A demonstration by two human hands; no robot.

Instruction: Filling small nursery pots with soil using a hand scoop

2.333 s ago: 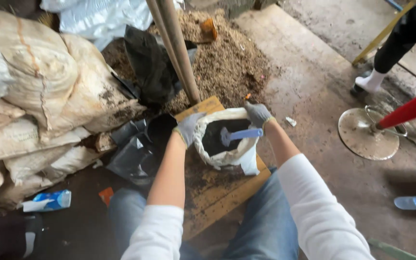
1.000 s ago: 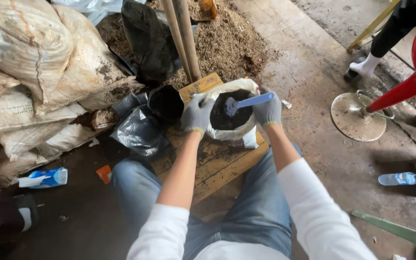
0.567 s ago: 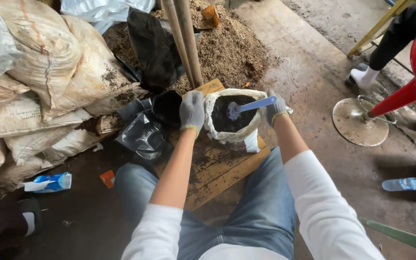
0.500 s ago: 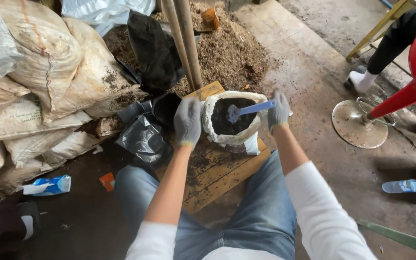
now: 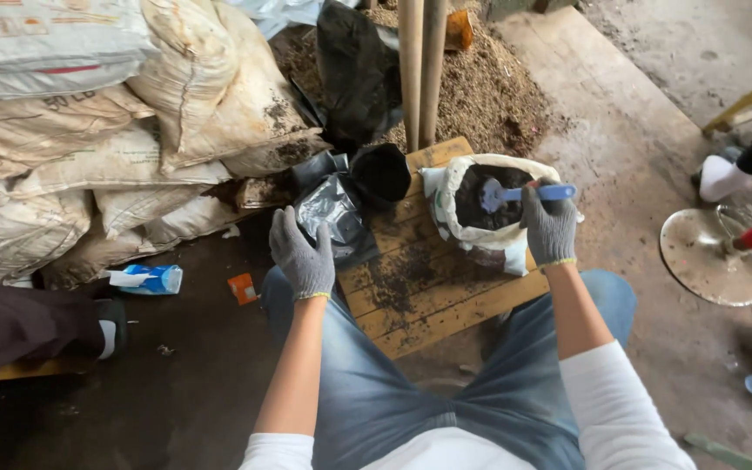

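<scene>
Stacked woven sacks (image 5: 89, 130) fill the left side, with a mound of husk-like mulch (image 5: 489, 87) behind two upright wooden poles (image 5: 419, 70). A slatted wooden board (image 5: 433, 292) lies on the floor before the seated person's knees. On it stands a white sack (image 5: 489, 248) rolled open, full of dark soil (image 5: 485, 204). Crumpled black plastic bags (image 5: 337, 218) lie just left of it. The right hand (image 5: 550, 228), gloved grey, is closed around the handle of a blue plastic scoop (image 5: 524, 193) whose bowl rests in the soil. The left hand (image 5: 302, 257), also gloved, hangs loosely spread over the floor beside the black bags, holding nothing.
</scene>
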